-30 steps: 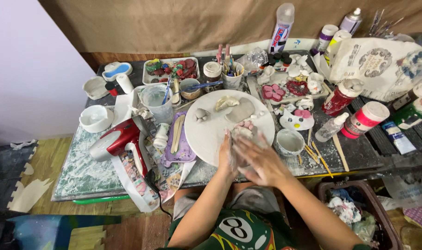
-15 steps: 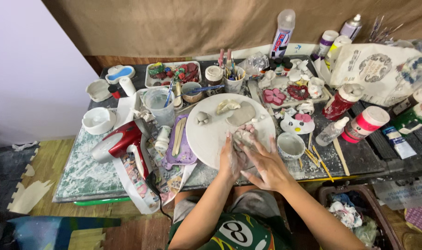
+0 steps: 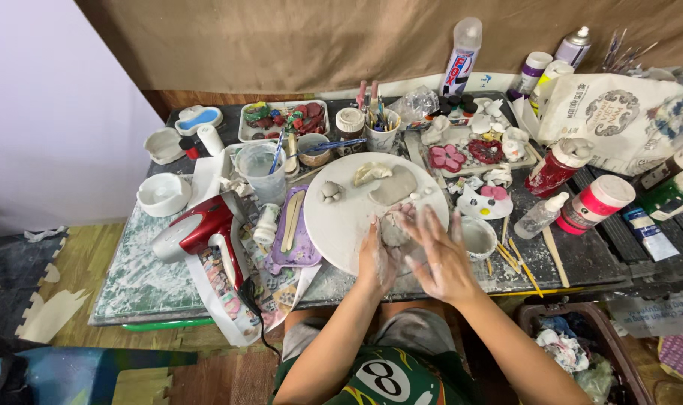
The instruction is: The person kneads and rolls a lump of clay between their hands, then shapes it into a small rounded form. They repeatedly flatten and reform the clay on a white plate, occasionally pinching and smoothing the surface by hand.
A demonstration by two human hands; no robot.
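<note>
Both hands (image 3: 413,251) pressed flat around a clay lump (image 3: 394,231) over the round white board (image 3: 341,217).

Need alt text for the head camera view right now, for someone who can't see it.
Both hands, the left hand and right hand, press a lump of grey clay between them over a round white board on a cluttered craft table. A red hair dryer lies left.

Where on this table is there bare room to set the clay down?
Freest: the table's front-left patch, between white bowl and red hair dryer. Also the round board's left part, below the small clay ball. Crowded: back row and right side around the bottles.
</note>
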